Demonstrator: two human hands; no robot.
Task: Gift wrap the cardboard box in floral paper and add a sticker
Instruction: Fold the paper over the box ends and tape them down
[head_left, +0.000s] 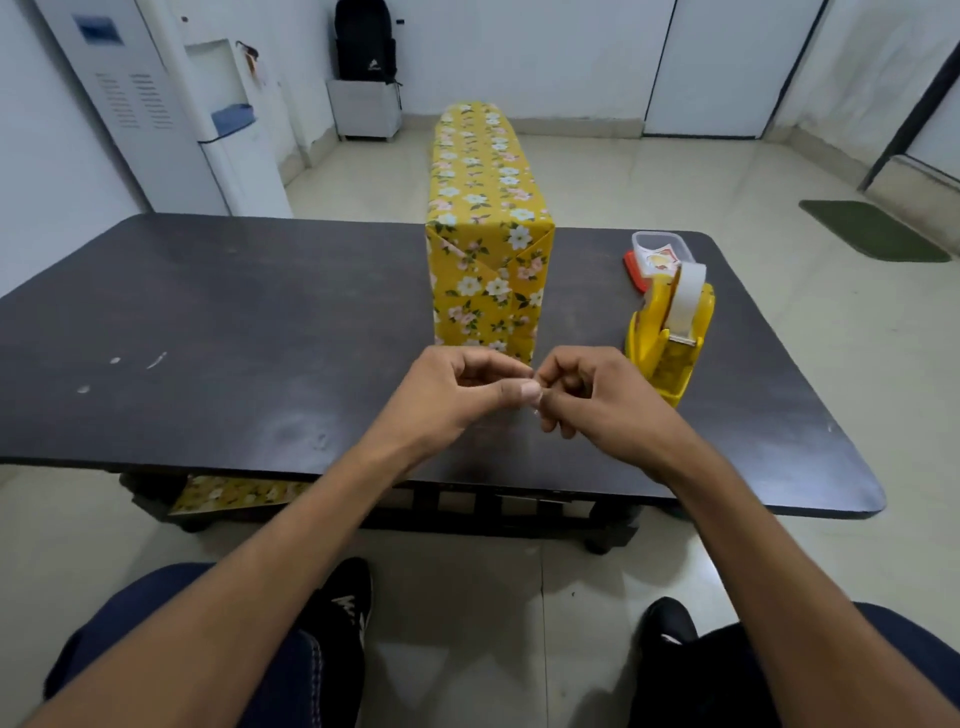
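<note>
- A scrap of yellow floral wrapping paper (234, 493) shows below the near edge of the dark brown rectangular wooden table (208, 338), at about 7 o'clock from your hands.
- Your left hand (457, 395) hovers over the near part of the table with its fingers curled. Thumb and forefinger pinch a small see-through strip (536, 410); you cannot tell what it is.
- The cardboard box wrapped in yellow floral paper (488, 234) rests on the table at 12 o'clock from your hands, just beyond them. Its end with the triangular folded flaps faces you.
- Your right hand (592, 395) meets the left fingertip to fingertip, fingers curled, pinching the same strip.
- A yellow plastic tape dispenser with a white roll (670, 332) stands at 3 o'clock from the box, near your right hand.
- A clear plastic tub of printed cards (662, 249) sits just behind the dispenser at its 12 o'clock, against an orange lid (635, 273).
</note>
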